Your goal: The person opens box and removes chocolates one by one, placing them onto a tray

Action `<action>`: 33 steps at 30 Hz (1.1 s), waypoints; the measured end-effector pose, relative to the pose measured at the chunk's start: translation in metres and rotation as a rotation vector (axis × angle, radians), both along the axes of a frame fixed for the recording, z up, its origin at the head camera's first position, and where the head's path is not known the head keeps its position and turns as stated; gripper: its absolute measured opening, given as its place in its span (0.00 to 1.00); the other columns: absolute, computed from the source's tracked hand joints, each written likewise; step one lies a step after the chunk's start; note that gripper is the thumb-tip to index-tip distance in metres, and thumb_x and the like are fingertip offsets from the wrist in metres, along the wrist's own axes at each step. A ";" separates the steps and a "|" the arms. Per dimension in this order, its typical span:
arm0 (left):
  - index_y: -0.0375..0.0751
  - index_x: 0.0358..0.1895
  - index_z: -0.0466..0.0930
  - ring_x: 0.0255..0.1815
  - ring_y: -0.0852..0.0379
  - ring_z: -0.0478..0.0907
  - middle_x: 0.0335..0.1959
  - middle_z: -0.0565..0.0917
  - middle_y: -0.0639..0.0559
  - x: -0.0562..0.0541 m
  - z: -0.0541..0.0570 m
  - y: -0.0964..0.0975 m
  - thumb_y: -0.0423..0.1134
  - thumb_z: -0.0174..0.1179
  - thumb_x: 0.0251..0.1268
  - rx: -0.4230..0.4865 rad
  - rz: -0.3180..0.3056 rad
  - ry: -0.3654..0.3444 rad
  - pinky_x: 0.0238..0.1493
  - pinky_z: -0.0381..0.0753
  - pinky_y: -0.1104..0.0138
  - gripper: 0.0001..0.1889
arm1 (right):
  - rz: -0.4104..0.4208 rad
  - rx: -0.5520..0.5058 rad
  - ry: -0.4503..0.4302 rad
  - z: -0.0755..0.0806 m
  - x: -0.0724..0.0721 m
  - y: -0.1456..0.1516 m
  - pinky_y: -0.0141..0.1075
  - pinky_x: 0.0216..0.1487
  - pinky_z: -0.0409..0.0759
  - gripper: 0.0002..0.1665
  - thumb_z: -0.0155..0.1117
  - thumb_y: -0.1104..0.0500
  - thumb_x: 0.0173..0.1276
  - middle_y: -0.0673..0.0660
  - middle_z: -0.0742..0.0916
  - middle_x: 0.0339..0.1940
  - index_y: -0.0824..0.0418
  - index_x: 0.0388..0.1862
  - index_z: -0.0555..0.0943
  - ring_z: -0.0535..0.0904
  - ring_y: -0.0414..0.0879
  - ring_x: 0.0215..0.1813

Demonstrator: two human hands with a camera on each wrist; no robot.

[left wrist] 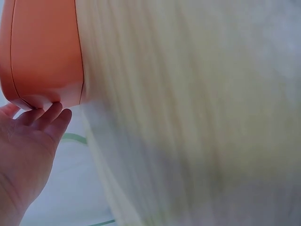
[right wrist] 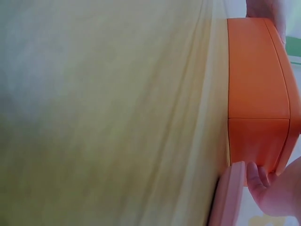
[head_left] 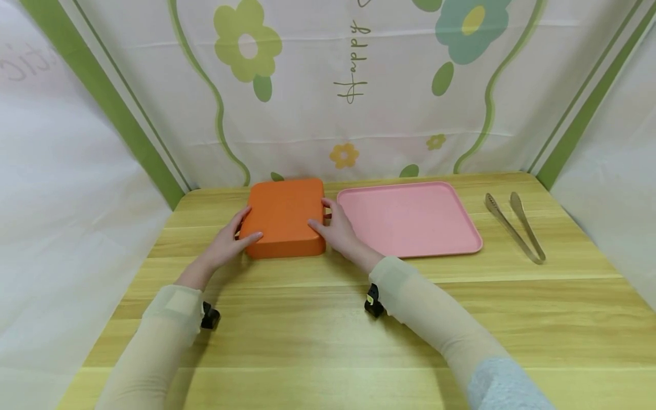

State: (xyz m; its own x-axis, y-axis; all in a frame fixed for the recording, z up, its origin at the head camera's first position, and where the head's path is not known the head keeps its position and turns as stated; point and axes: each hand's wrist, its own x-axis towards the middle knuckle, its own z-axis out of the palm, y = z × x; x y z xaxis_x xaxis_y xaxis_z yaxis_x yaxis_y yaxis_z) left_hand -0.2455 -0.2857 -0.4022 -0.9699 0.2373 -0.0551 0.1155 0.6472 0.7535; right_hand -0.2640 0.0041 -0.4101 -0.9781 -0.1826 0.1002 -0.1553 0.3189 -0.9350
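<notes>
An orange box (head_left: 284, 213) with rounded corners lies on the wooden table, a seam running round its side. My left hand (head_left: 225, 242) holds its left side, thumb over the top edge near the front corner. In the left wrist view, the fingers (left wrist: 49, 117) of that hand bend against the box's side. On the opposite side my right hand (head_left: 339, 230) grips the box, thumb on the top edge and fingers along the right side. The right wrist view shows these fingers (right wrist: 256, 181) against the box wall (right wrist: 256, 70), close to the pink tray (right wrist: 230, 193).
Right of the box lies the pink tray (head_left: 410, 219), its left edge near my right hand. Metal tongs (head_left: 517, 230) rest spread apart farther right on the table (head_left: 307, 330). A flower-printed curtain (head_left: 307, 114) hangs behind the table's back edge.
</notes>
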 end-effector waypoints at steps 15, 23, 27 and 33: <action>0.51 0.80 0.38 0.75 0.39 0.48 0.77 0.47 0.38 0.003 0.006 0.003 0.54 0.58 0.69 0.031 -0.015 -0.025 0.69 0.54 0.43 0.46 | -0.004 -0.106 -0.125 0.002 -0.004 0.000 0.40 0.50 0.77 0.39 0.68 0.58 0.66 0.57 0.68 0.64 0.58 0.72 0.61 0.71 0.51 0.55; 0.45 0.79 0.38 0.75 0.37 0.48 0.77 0.47 0.35 0.008 0.016 0.009 0.50 0.58 0.70 0.021 -0.012 -0.036 0.69 0.54 0.43 0.45 | -0.006 -0.124 -0.138 0.002 -0.005 -0.002 0.40 0.51 0.77 0.39 0.69 0.58 0.66 0.56 0.68 0.65 0.57 0.71 0.62 0.71 0.51 0.56; 0.44 0.79 0.39 0.75 0.37 0.47 0.77 0.47 0.35 0.002 0.009 0.003 0.49 0.59 0.70 0.028 -0.009 -0.051 0.69 0.53 0.43 0.45 | -0.017 -0.133 -0.143 0.002 -0.004 -0.002 0.40 0.51 0.77 0.39 0.70 0.59 0.65 0.56 0.69 0.64 0.57 0.71 0.63 0.72 0.51 0.56; 0.51 0.80 0.38 0.76 0.39 0.48 0.77 0.48 0.38 0.003 0.006 0.002 0.54 0.58 0.69 0.018 -0.006 -0.027 0.69 0.53 0.44 0.46 | -0.022 -0.144 -0.147 0.003 -0.004 -0.002 0.40 0.52 0.78 0.39 0.71 0.59 0.64 0.56 0.69 0.65 0.57 0.71 0.63 0.72 0.51 0.57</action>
State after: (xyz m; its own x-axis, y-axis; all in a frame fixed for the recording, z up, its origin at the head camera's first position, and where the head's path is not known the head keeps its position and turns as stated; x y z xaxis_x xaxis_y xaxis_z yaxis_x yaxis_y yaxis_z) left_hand -0.2429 -0.2834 -0.3958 -0.9666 0.2445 -0.0769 0.0989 0.6328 0.7679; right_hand -0.2682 0.0022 -0.4074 -0.9877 -0.1554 -0.0203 -0.0086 0.1826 -0.9832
